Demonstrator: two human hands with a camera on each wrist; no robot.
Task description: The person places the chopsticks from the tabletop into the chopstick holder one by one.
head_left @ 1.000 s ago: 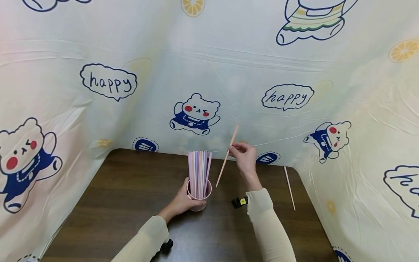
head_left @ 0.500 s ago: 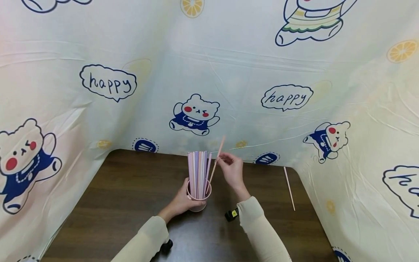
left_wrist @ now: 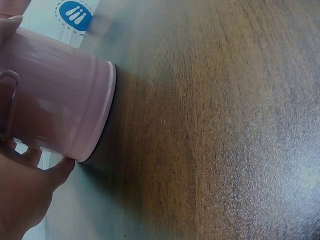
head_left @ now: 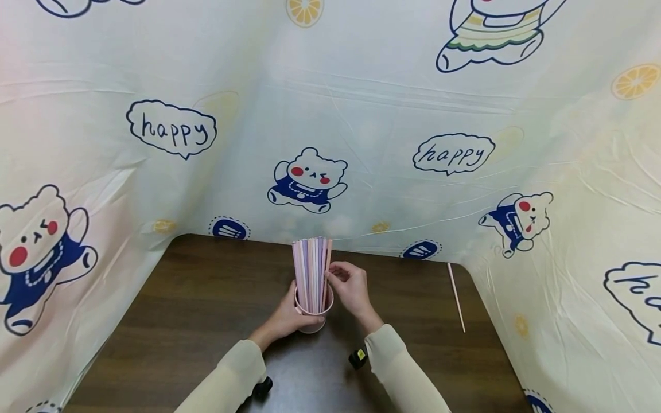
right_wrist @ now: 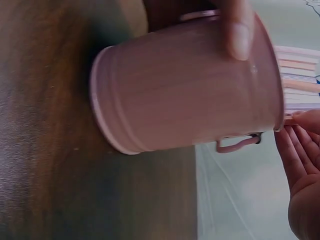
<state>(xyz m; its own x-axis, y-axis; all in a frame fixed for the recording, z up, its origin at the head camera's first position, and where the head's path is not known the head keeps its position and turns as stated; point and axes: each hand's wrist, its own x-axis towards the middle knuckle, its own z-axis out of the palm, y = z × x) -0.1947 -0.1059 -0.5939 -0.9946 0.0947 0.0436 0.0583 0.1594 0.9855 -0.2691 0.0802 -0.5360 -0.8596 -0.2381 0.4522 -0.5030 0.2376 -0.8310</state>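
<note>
A pink cup with small side handles stands upright on the table, packed with a bundle of pastel straws. My left hand grips it from the left, the thumb across its near side. In the left wrist view, fingers reach down to the base of the cup. At the right of the bundle, my right hand pinches an orange straw between thumb and fingertips, its lower end inside the cup. The right wrist view has this pinch just past the rim.
One pale pink straw lies alone on the dark wooden table, near its right edge. A printed cloth with bears hangs behind the table and along both sides.
My right hand has moved left and down, bringing the orange straw from the air into the cup against the bundle. The straws lean slightly more left. My left hand keeps its hold.
</note>
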